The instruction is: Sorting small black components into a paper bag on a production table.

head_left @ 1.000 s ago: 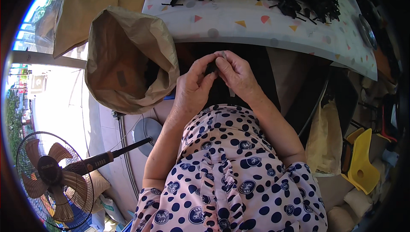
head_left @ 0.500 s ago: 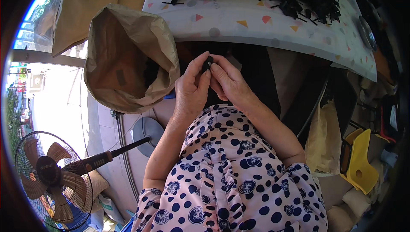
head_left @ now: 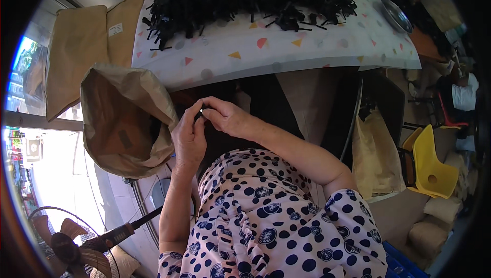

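Note:
My left hand (head_left: 189,137) and my right hand (head_left: 229,118) meet in front of my waist, close to the rim of an open brown paper sack (head_left: 163,151). Fingertips of both are pinched together on a small black part (head_left: 199,114). Most of that part is hidden behind the fingers, so its exact shape does not show. Beyond the hands, a large heap of black parts with thin stems (head_left: 240,1) lies on a table with a white patterned cover (head_left: 215,68). Dark contents show faintly inside the sack.
A round metal dish (head_left: 396,16) rests at the table's right end. Flat brown sacks (head_left: 76,58) stand at the far left. A fan (head_left: 66,247) is at lower left. On the right are a beige sack (head_left: 378,150) and yellow chairs (head_left: 432,168).
The view has shifted, so the table and heap show more fully. Both hands now appear further left, nearer the sack, still pinching the small black part.

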Motion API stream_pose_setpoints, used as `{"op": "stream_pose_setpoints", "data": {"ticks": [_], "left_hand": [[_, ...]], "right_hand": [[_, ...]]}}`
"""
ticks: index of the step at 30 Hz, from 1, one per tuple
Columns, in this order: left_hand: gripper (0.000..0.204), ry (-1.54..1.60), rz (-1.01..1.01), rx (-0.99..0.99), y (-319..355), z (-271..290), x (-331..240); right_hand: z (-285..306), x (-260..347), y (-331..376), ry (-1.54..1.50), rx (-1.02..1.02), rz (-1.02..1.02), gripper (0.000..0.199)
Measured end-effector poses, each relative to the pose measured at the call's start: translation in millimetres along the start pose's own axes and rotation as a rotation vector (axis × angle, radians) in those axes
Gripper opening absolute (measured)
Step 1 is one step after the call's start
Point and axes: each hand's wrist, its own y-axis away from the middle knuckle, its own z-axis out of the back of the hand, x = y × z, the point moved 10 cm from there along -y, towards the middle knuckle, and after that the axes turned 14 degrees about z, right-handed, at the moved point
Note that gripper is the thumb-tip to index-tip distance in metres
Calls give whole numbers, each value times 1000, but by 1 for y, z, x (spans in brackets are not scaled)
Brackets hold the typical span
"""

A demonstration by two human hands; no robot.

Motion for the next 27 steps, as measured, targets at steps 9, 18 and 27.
{"op": "stream_pose_setpoints", "data": {"ticks": [9,18,27], "left_hand": [[35,-78,179,-350,-19,162,119],[49,-481,192,-526,-9,159,117],[72,743,441,449,-22,-32,8]], "right_hand": [[243,150,-7,1748,-554,267,25],[269,127,-7,1706,-449,228,20],[66,64,7,557,-96,302,6]]}}
